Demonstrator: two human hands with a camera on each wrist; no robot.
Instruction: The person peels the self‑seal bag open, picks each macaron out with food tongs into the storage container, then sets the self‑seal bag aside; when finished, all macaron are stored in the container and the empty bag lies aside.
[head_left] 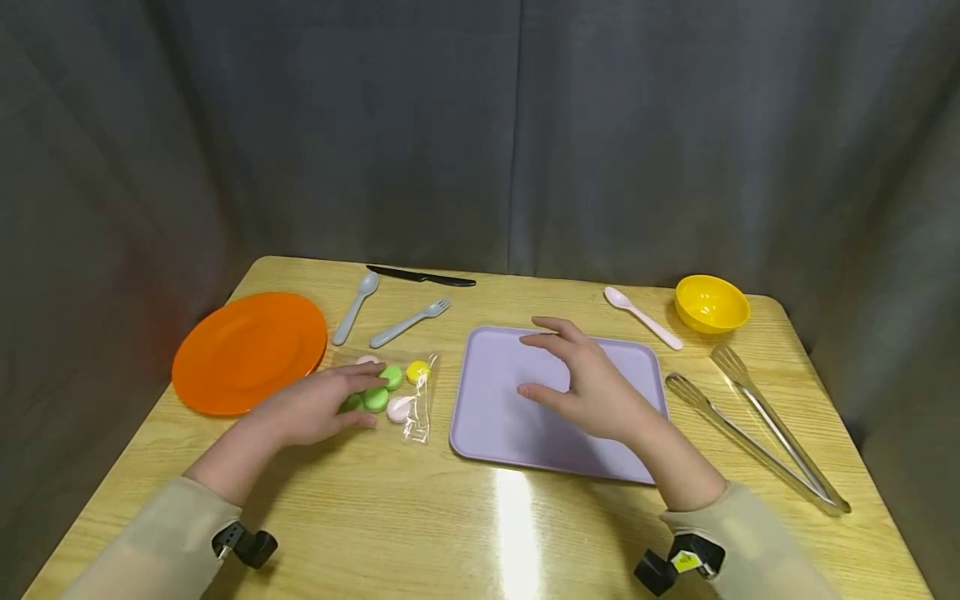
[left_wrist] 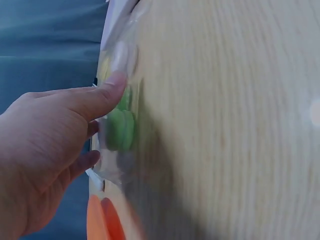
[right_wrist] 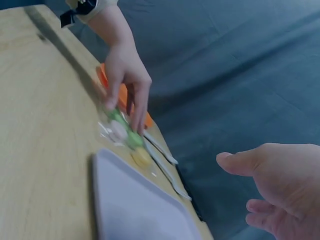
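Observation:
A clear plastic bag point(head_left: 420, 425) of macarons lies on the table, left of the lilac tray point(head_left: 487, 400). Through it show green macarons point(head_left: 376, 399), a yellow one point(head_left: 417, 372) and pale pink ones point(head_left: 400, 409). My left hand point(head_left: 318, 404) reaches down over the bag's left part, thumb on the near side and fingers on the far side, spread apart around the green macarons. In the left wrist view the thumb tip overlaps the bag beside a green macaron point(left_wrist: 120, 130). My right hand point(head_left: 592, 383) hovers over the tray with fingers and thumb spread and nothing between them.
An orange plate point(head_left: 251, 350) sits at the left. Behind the bag lie a grey spoon point(head_left: 356, 310), a grey fork point(head_left: 409, 323) and a black knife point(head_left: 420, 276). To the right are a pink spoon point(head_left: 642, 317), a yellow bowl point(head_left: 712, 304) and metal tongs point(head_left: 780, 429). Dark curtains point(head_left: 375, 142) surround the table.

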